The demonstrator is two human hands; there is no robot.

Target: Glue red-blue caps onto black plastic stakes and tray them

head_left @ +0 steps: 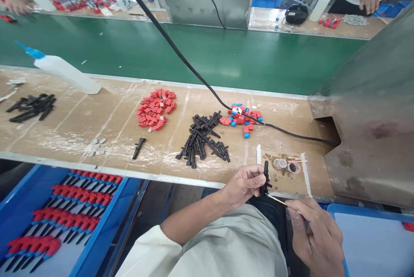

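Observation:
Upright between the thumb and fingers of my left hand (247, 184) is a black plastic part (265, 177). My right hand (318, 229) pinches a thin pale stick (276, 199), whose tip meets the lower end of that part. Just beyond my hands, two small cups (292, 166) stand on the spotted cardboard, one with dark liquid in it. A heap of similar black parts (202, 136) lies to the left of my left hand. Behind it are red and blue pieces (244, 117).
A pile of red pieces (157, 108) and a white bottle (67, 72) lie farther left. A black cable (194, 70) crosses the bench. Blue trays (106, 221) flank me, the left one holding assembled parts. A metal housing (375, 117) stands right. Other people work across the green belt (194, 52).

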